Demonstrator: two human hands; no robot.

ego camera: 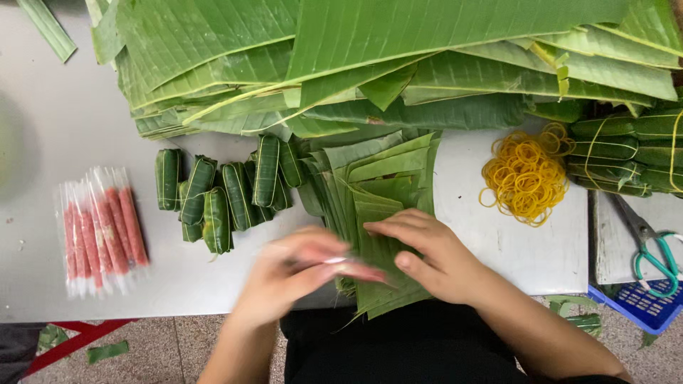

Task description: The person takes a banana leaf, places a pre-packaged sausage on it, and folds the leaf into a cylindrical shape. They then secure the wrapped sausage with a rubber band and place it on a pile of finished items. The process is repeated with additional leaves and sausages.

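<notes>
Pink sausage stick [352, 269] pinched in left hand [284, 281] points right; open right hand [427, 256] flattens leaf strips [380, 192].

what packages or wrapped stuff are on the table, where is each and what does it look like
Clear plastic sleeves: left side of the table, a fanned row of thin see-through tubes with pinkish-red sticks inside.
Leaf-wrapped rolls: middle left, a loose heap of short dark green cylinders.
Tied leaf bundles: right edge, green rolls stacked and bound with yellow bands.
Left hand: blurred, holds one pinkish sleeved stick over the cut leaf stack.
No labels, signs or screens show.
</notes>
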